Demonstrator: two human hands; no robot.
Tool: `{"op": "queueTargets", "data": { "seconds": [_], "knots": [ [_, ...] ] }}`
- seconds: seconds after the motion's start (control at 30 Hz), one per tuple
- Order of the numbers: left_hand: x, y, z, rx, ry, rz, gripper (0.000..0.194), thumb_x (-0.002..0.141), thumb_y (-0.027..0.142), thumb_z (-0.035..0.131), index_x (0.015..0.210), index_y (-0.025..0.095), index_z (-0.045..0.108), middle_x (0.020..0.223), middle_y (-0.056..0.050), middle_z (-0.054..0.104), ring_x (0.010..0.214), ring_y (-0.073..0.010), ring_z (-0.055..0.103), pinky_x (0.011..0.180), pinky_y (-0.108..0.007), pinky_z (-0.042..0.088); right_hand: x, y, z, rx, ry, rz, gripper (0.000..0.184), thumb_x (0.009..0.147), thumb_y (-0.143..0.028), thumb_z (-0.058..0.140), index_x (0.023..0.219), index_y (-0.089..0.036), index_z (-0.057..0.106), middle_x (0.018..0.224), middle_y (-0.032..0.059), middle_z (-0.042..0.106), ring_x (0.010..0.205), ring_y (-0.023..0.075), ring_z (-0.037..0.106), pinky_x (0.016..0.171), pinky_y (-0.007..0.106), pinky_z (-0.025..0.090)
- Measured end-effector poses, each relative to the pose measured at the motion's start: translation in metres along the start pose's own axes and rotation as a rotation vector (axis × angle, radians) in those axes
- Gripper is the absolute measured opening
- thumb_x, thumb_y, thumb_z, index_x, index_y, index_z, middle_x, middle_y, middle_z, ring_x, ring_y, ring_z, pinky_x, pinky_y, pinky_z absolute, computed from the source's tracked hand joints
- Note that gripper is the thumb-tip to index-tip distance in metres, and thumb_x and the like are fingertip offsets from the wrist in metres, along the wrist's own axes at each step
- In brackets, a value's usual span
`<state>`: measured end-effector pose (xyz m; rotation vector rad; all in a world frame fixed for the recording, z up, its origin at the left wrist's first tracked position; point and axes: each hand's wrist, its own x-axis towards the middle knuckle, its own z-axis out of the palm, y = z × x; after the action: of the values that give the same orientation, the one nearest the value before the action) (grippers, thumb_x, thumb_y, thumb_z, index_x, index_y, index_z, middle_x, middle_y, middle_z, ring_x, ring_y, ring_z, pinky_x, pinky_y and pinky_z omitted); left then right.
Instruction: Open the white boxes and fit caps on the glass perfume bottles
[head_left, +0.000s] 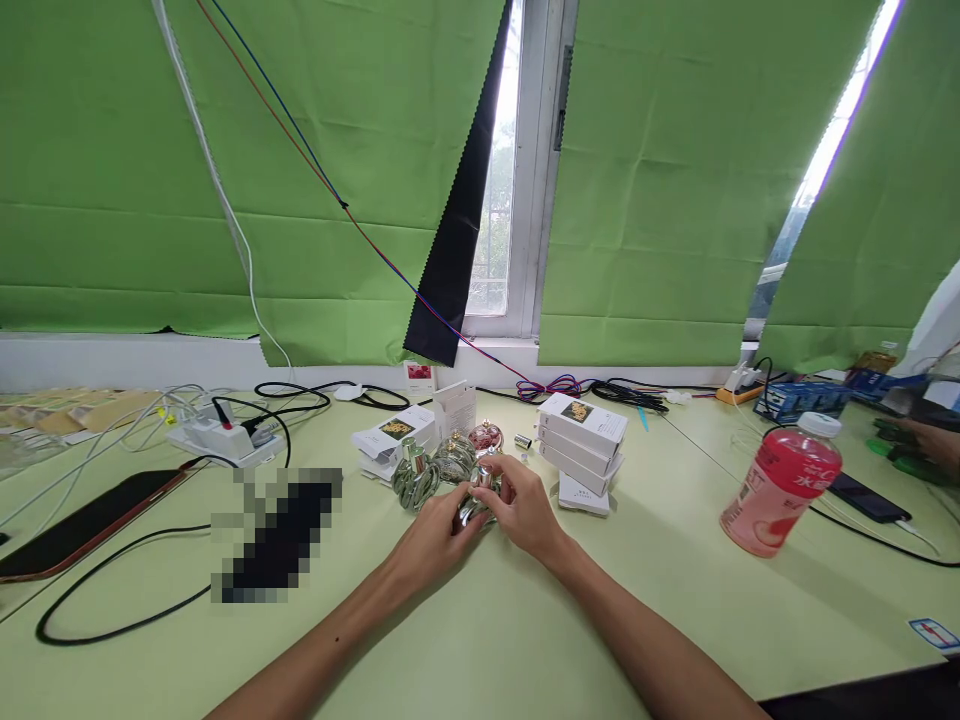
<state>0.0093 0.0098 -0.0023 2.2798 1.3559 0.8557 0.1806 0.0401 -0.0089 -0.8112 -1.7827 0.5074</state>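
In the head view, my left hand (442, 525) and my right hand (525, 505) meet over a small clear, silvery perfume bottle (471, 512). My left fingers are closed round its lower part, close to the table. The right thumb and fingers pinch its shiny silver cap (482, 478). Just left stands a green ribbed perfume bottle (415, 480) with a silver cap. Behind my hands are a clear bottle (454, 455) with a gold-coloured top and a pink bottle (486, 436). A loose silver cap (523, 441) lies beyond my right hand.
White boxes stand in a stack (581, 440) at right and a pile (396, 432) at left. A pink drink bottle (780, 490) and phone (870, 497) are further right. A power strip (225, 437), cables and tablet (90, 525) lie left. Another person's hand (926, 450) shows at the right edge.
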Motion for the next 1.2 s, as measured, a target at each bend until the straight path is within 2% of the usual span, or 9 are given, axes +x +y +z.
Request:
{"op": "queueTargets", "data": {
  "seconds": [0.17,0.33,0.47,0.63,0.93,1.2],
  "knots": [
    [0.0003,-0.0011,0.0009,0.014,0.003,0.004,0.026,0.096,0.040,0.049,0.105,0.020,0.062,0.072,0.000,0.065,0.056,-0.0149,0.052,0.057,-0.027,0.035,-0.0002,-0.0049,-0.0041,0.009,-0.018,-0.009,0.030,0.089,-0.029,0.066,0.118,-0.022,0.065,0.091,0.0018,0.069,0.049,0.0093,0.044,0.054,0.025,0.045],
    [-0.0002,0.0007,0.0000,0.044,-0.015,-0.027,0.032,0.096,0.041,0.050,0.119,0.020,0.060,0.067,0.002,0.062,0.056,-0.0159,0.053,0.056,-0.027,0.034,-0.0014,-0.0066,-0.0073,0.021,-0.042,-0.069,0.032,0.096,-0.028,0.054,0.126,-0.020,0.064,0.097,0.0044,0.071,0.055,0.0110,0.047,0.057,0.025,0.045],
    [-0.0004,0.0020,-0.0009,0.070,-0.014,-0.041,0.031,0.095,0.042,0.050,0.114,0.020,0.061,0.065,0.002,0.061,0.055,-0.0166,0.053,0.056,-0.027,0.034,-0.0013,-0.0036,-0.0057,0.038,-0.057,-0.105,0.029,0.097,-0.026,0.054,0.123,-0.021,0.066,0.105,0.0066,0.072,0.061,0.0125,0.052,0.059,0.026,0.047],
    [-0.0001,0.0017,-0.0013,0.067,-0.015,-0.039,0.033,0.096,0.042,0.049,0.118,0.021,0.060,0.065,0.003,0.062,0.055,-0.0165,0.054,0.057,-0.027,0.034,-0.0004,-0.0016,-0.0038,0.020,-0.045,-0.106,0.026,0.097,-0.025,0.055,0.121,-0.022,0.066,0.107,0.0066,0.073,0.066,0.0141,0.057,0.062,0.027,0.048],
    [-0.0001,0.0001,-0.0009,0.037,-0.008,-0.022,0.029,0.095,0.041,0.050,0.113,0.021,0.062,0.062,0.003,0.061,0.053,-0.0160,0.053,0.055,-0.026,0.033,-0.0001,0.0006,-0.0013,-0.033,-0.011,-0.101,0.023,0.092,-0.022,0.058,0.114,-0.020,0.066,0.093,0.0043,0.070,0.057,0.0121,0.050,0.059,0.026,0.047],
    [-0.0001,-0.0025,0.0009,0.037,0.015,-0.016,0.024,0.094,0.038,0.052,0.106,0.020,0.062,0.063,0.003,0.062,0.053,-0.0152,0.053,0.055,-0.026,0.033,0.0001,0.0011,0.0019,-0.014,0.019,-0.034,0.018,0.089,-0.025,0.065,0.106,-0.019,0.066,0.090,0.0026,0.068,0.052,0.0097,0.045,0.057,0.025,0.045]
  ]
}}
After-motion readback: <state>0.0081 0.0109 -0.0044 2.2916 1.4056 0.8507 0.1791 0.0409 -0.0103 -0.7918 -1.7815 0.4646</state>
